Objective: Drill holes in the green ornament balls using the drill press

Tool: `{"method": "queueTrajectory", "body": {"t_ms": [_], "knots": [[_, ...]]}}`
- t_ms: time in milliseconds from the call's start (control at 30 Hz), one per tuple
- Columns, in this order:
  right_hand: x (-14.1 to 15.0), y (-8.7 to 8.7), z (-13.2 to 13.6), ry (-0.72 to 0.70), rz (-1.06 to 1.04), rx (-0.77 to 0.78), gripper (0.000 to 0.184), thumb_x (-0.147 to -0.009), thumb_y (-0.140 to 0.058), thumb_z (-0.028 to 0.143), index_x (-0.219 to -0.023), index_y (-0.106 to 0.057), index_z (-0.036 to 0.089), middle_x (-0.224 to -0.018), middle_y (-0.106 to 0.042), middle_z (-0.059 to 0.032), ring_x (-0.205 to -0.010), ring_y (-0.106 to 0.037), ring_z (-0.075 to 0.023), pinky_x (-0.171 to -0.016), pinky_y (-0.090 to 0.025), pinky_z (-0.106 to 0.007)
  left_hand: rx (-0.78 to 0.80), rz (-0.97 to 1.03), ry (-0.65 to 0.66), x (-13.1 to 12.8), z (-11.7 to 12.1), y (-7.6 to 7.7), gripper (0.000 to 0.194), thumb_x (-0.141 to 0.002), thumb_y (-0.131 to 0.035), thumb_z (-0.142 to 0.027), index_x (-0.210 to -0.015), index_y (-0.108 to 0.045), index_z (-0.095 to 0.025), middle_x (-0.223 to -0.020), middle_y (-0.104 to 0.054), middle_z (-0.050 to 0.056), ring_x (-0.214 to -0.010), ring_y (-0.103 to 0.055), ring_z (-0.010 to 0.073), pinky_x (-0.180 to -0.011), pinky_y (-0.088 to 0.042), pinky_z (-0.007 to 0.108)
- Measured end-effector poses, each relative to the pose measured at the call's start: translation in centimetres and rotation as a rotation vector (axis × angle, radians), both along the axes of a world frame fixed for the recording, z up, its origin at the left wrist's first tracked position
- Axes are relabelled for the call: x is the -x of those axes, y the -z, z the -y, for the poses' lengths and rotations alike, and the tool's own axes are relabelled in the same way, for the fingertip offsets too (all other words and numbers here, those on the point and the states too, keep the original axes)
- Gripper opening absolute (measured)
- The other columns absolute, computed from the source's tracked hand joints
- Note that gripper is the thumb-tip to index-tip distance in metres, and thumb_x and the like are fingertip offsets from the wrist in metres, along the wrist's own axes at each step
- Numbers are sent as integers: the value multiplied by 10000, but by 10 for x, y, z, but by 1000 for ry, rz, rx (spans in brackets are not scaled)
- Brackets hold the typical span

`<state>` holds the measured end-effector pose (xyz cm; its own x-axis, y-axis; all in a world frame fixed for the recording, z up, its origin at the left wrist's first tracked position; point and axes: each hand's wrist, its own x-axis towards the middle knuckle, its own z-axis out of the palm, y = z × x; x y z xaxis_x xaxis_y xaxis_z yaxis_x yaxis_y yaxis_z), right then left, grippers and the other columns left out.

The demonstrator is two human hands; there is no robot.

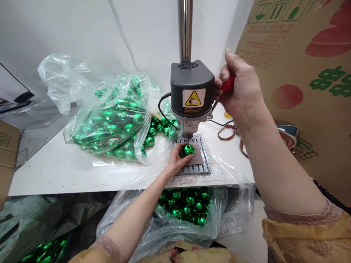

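A small drill press (192, 87) with a dark grey motor head stands on the white table. My left hand (177, 159) grips a shiny green faceted ball (189, 149) between thumb and fingers, on a brown pad (197, 157) over the slotted metal base (207, 165). The drill's tip is right at the top of the ball; whether it has entered cannot be made out. Up at the right side of the motor head, my right hand (241, 84) is closed around the red knob (228, 84) of the feed lever.
Left of the press lies a clear plastic bag (109, 120) full of green balls, with several loose ones (149, 140) beside it. Below the table edge, an open plastic bag (186, 204) holds more. A large cardboard box (287, 73) stands at right, near a brown strap (226, 133).
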<state>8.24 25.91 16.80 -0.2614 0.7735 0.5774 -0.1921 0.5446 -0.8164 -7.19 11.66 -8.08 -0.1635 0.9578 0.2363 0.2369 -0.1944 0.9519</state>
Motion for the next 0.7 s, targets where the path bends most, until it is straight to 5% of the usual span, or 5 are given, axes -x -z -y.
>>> {"method": "queueTrajectory", "body": {"t_ms": [67, 133, 267, 433, 700], "knots": [[4, -12, 19, -15, -104, 482, 612, -1058, -429, 416, -501, -277, 216, -374, -312, 52, -284, -249, -66, -351, -129, -279, 0, 5, 4, 0, 0, -1, 567, -791, -831, -418, -1250, -593, -186, -1177, -694, 102, -1100, -663, 264, -984, -538, 425], [7, -19, 37, 39, -215, 558, 641, -1025, -514, 395, -467, -269, 195, -379, -297, 46, -311, -200, -52, -382, -48, -283, 1, 17, 9, 0, 0, -2, 561, -789, -832, -415, -1242, -592, -187, -1177, -694, 101, -1104, -662, 264, -983, -538, 421], [9, -11, 57, 62, -291, 442, 686, -902, -695, 427, -412, -273, 199, -362, -251, 45, -331, -165, -55, -404, -21, -299, 10, 26, 14, 0, 1, -2, 560, -787, -831, -414, -1240, -591, -187, -1166, -692, 98, -1099, -659, 263, -990, -532, 424], [1, 18, 75, 51, -345, 111, 677, -908, -688, 464, -430, -286, 203, -389, -251, 44, -358, -248, -55, -404, -161, -281, 2, 23, 33, 1, 1, 1, 562, -807, -825, -421, -1265, -586, -199, -1214, -684, 99, -1142, -653, 267, -1028, -521, 430], [2, 45, 75, 96, -474, -166, 694, -779, -840, 470, -398, -324, 208, -359, -228, 55, -335, -265, -72, -380, -185, -310, 8, 17, 28, 1, 2, 1, 574, -814, -828, -443, -1278, -591, -202, -1225, -685, 100, -1141, -657, 268, -1018, -529, 427]]}}
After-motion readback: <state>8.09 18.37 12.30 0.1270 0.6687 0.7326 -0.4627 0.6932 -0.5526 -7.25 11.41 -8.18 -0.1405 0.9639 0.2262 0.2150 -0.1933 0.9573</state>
